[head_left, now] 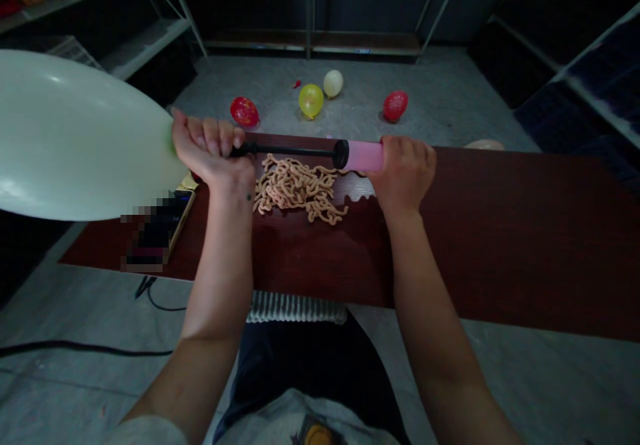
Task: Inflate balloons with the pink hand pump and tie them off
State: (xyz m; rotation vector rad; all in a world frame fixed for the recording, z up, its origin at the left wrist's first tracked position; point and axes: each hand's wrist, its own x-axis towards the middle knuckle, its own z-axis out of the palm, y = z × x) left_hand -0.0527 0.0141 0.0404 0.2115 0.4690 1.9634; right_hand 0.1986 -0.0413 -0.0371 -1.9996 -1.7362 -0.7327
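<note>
And here's the key line: a large, oblong, pale green-white balloon (83,138) lies at nine o'clock from the left hand (215,141), its tapered end right up against that hand, its far end cut off by the edge of view. The left hand is clearly the nearer one. Its fingers curl around the black end of a pink-and-black hand pump (364,156), plastic by the look of it; how the balloon's neck is held, I can't tell, the palm hides it. At the three o'clock end, the right hand (406,171) wraps the pink barrel in a full fist. Long axis? Nearly level, nine to three, with a good run of thin black rod bare between the hands! Just toward six o'clock from that rod, a tangled heap of beige, rope-like strands (295,188) sits on a long, dark-red, wood-grained table (500,231). Toward seven o'clock from the left hand, a dark, flat, pixelated object (160,231) rests near the table's end. Out toward twelve, small red, yellow and whitish balloons (311,101) dot the grey concrete floor (440,105), and beyond them stand metal-framed shelves (370,43) along the dark wall.
</note>
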